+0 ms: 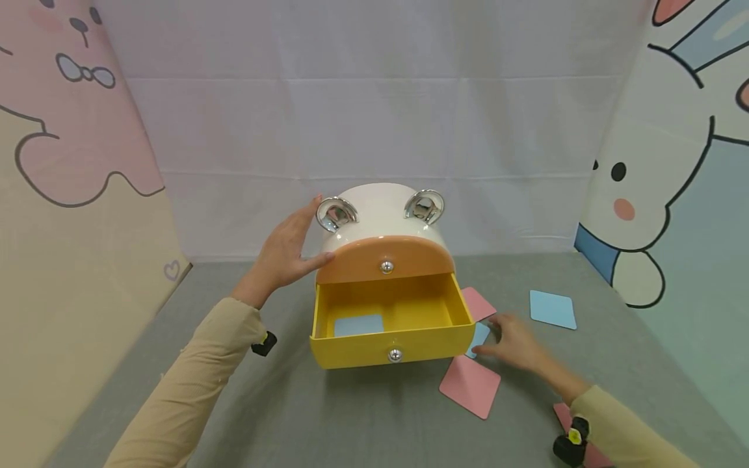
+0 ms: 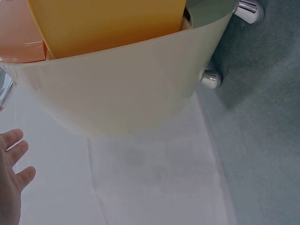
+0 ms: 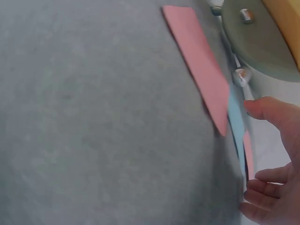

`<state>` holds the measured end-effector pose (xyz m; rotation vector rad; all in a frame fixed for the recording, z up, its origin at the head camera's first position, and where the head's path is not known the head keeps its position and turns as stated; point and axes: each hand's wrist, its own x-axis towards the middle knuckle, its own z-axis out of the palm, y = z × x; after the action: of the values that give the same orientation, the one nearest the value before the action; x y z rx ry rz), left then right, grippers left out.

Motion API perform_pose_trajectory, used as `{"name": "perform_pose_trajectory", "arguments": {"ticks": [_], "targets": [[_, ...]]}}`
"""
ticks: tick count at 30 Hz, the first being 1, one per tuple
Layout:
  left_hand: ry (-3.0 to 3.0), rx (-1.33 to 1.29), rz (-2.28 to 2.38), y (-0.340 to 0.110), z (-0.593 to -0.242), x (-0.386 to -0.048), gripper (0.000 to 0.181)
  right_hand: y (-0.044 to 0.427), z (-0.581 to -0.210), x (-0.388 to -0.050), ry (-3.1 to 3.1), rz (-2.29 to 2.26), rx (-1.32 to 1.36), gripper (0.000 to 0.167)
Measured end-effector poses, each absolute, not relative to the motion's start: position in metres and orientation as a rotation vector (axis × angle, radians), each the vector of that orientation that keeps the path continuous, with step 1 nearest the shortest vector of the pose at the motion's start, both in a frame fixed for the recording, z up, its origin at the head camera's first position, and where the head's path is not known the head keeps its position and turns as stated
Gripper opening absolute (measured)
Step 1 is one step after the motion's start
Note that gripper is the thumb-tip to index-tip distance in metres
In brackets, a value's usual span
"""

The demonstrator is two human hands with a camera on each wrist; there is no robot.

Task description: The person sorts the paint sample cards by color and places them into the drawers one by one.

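Note:
A small white animal-shaped drawer box (image 1: 379, 205) with silver ears stands on the table. Its orange upper drawer (image 1: 357, 263) is closed, and the yellow lower drawer (image 1: 357, 351) is pulled out, with a light blue card (image 1: 358, 325) lying inside. My left hand (image 1: 287, 250) is spread beside the box's left ear (image 1: 336, 214); whether it touches is unclear. To the right of the drawer, my right hand (image 1: 517, 341) reaches over another blue card (image 1: 478, 339), thumb and fingers apart. In the right wrist view, that blue card (image 3: 236, 124) lies between two pink cards.
One pink card (image 1: 470, 387) lies in front of the blue one, another pink card (image 1: 476, 304) behind it. Farther right is a blue card (image 1: 552, 309). A pink card (image 1: 562, 416) is partly under the right forearm. Printed cloth walls (image 1: 374, 117) surround the grey table (image 1: 269, 403).

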<state>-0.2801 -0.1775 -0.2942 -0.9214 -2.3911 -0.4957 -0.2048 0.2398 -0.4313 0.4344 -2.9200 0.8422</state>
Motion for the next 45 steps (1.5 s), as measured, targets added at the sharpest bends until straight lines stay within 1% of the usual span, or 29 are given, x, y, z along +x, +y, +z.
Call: {"name": "perform_pose_trajectory", "arguments": {"ticks": [8, 17, 22, 25, 31, 35, 40, 42, 45], "targets": [[-2.377, -0.924, -0.488, -0.178, -0.295, -0.281, 0.093, 0.233, -0.444, -0.207, -2.923, 0.651, 0.428, 0.075], [-2.375, -0.927, -0.490, -0.177, -0.293, -0.281, 0.094, 0.234, -0.444, -0.209, -2.849, 0.639, 0.511, 0.060], [-2.369, -0.932, -0.494, -0.176, -0.293, -0.281, 0.095, 0.233, -0.442, -0.210, -2.858, 0.652, 0.511, 0.061], [-2.371, -0.936, -0.493, -0.176, -0.292, -0.281, 0.096, 0.234, -0.440, -0.212, -2.877, 0.677, 0.513, 0.065], [-2.368, -0.946, -0.495, -0.176, -0.292, -0.281, 0.095, 0.234, -0.437, -0.218, -2.942, 0.861, 0.511, 0.060], [-2.371, -0.939, -0.495, -0.176, -0.293, -0.282, 0.095, 0.231, -0.433, -0.220, -2.996, 1.045, 0.376, 0.054], [-2.380, -0.927, -0.492, -0.177, -0.295, -0.282, 0.094, 0.232, -0.432, -0.220, -2.957, 1.417, 0.179, 0.032], [-2.381, -0.927, -0.491, -0.177, -0.295, -0.282, 0.094, 0.234, -0.432, -0.220, -2.929, 1.553, 0.116, 0.028], [-2.382, -0.927, -0.492, -0.177, -0.295, -0.281, 0.094, 0.238, -0.429, -0.220, -2.902, 1.688, 0.043, 0.028]]}}
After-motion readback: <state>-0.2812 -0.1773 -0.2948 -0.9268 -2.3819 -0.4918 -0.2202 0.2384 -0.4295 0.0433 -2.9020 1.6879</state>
